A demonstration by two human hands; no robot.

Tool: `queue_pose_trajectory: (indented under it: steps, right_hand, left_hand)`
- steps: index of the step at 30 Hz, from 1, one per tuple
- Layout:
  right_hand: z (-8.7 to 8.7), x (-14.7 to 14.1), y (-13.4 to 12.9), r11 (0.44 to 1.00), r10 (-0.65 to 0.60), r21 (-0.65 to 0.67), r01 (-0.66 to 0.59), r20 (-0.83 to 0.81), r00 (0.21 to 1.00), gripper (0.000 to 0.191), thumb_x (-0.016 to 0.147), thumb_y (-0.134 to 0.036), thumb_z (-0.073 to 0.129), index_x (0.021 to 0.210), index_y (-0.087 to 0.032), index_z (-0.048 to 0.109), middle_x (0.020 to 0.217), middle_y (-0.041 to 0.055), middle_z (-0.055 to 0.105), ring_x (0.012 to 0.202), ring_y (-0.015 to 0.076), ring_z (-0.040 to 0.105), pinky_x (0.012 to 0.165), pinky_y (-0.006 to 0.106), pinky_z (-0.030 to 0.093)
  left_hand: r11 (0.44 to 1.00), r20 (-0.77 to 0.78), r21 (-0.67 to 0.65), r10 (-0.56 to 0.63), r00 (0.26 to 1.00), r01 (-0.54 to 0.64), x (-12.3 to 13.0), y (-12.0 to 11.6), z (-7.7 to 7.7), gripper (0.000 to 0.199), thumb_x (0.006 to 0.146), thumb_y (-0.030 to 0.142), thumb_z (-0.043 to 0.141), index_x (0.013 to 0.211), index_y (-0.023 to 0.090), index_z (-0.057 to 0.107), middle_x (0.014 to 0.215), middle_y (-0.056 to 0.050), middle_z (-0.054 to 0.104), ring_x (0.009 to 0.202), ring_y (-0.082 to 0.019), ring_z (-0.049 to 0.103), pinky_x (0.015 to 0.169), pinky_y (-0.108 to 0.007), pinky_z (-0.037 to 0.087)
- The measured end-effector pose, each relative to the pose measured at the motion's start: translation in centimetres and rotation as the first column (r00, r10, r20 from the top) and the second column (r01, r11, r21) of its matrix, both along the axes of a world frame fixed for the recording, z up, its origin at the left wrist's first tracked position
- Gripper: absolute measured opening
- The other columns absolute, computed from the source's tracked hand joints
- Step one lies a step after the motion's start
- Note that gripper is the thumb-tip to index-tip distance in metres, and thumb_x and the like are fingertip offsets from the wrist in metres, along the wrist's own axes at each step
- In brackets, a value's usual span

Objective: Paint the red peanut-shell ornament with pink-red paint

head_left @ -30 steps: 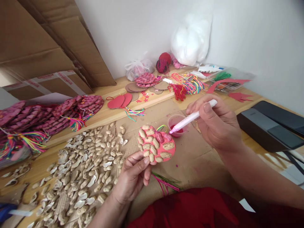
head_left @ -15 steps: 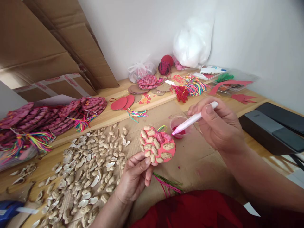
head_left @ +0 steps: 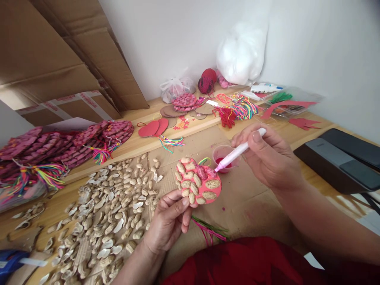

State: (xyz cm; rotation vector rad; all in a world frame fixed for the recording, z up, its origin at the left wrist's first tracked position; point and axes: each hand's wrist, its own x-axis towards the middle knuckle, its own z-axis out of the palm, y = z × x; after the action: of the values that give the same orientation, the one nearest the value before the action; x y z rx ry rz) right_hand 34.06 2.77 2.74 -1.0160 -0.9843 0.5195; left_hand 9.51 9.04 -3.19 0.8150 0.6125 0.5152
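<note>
Pinched by its lower left edge, a red disc (head_left: 215, 193) covered with peanut shells is in my left hand (head_left: 170, 217). Two shells near its upper right edge are pink; the others are tan. A yellow-green loop shows at its top, and green and pink strings (head_left: 210, 228) hang below. My right hand (head_left: 267, 158) grips a white and pink pen (head_left: 237, 151), its pink tip at the pink shell on the disc's right edge. Behind the pen stands a clear cup (head_left: 234, 162) with red-pink liquid.
Loose peanut shells (head_left: 109, 213) spread over cardboard at the left. Finished pink discs (head_left: 62, 146) with tassels lie behind them. Red tassels (head_left: 227, 116) and a clear tray (head_left: 292, 103) are at the back. A dark box (head_left: 332, 162) stands at the right, a blue tool (head_left: 10, 263) lower left.
My right hand and the pen have shifted slightly left and down, bringing the tip onto the pink shell. The disc has moved slightly right in my left hand.
</note>
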Motion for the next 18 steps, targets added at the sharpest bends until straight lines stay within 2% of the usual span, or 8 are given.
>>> queue_pose_trajectory:
  steps: [5, 10, 15, 18]
  right_hand:
    - [-0.14, 0.05, 0.17, 0.999, -0.028, 0.018, 0.029, -0.007, 1.0, 0.022, 0.093, -0.043, 0.065, 0.08, -0.026, 0.066, 0.077, 0.001, 0.054, 0.075, 0.0176, 0.052, 0.075, 0.036, 0.046]
    - [-0.11, 0.0, 0.17, 1.0, 0.015, 0.014, -0.015, -0.013, 1.0, 0.024, 0.093, -0.044, 0.065, 0.079, -0.025, 0.066, 0.074, 0.0006, 0.054, 0.073, 0.0166, 0.051, 0.074, 0.035, 0.046]
    - [-0.15, 0.15, 0.17, 0.999, -0.033, 0.024, 0.033, -0.013, 0.999, 0.021, 0.091, -0.043, 0.068, 0.08, -0.026, 0.066, 0.076, 0.0003, 0.054, 0.075, 0.017, 0.051, 0.074, 0.034, 0.045]
    - [-0.11, 0.27, 0.17, 0.999, 0.011, 0.051, -0.009, -0.046, 0.999, 0.022, 0.092, -0.043, 0.067, 0.078, -0.025, 0.067, 0.075, 0.0005, 0.055, 0.073, 0.0168, 0.051, 0.072, 0.034, 0.045]
  left_hand:
    - [1.0, -0.05, 0.013, -0.001, 0.999, 0.001, 0.08, -0.25, 0.65, 0.024, 0.079, 0.032, 0.082, 0.081, 0.01, 0.073, 0.076, -0.002, 0.068, 0.039, 0.0, 0.045, 0.036, -0.012, 0.033]
    - [1.0, -0.058, 0.014, 0.002, 0.998, -0.001, 0.12, -0.35, 0.86, 0.026, 0.077, 0.033, 0.084, 0.081, 0.01, 0.073, 0.076, -0.002, 0.068, 0.039, 0.0, 0.046, 0.036, -0.012, 0.033]
    - [1.0, -0.056, 0.013, 0.006, 0.998, -0.006, 0.18, -0.35, 0.9, 0.026, 0.077, 0.034, 0.084, 0.08, 0.01, 0.073, 0.075, -0.002, 0.068, 0.039, 0.0, 0.046, 0.036, -0.011, 0.033]
    - [1.0, -0.047, 0.009, 0.011, 0.999, -0.011, 0.19, -0.34, 0.82, 0.024, 0.078, 0.033, 0.084, 0.079, 0.011, 0.073, 0.075, -0.002, 0.068, 0.039, 0.0, 0.047, 0.036, -0.01, 0.033]
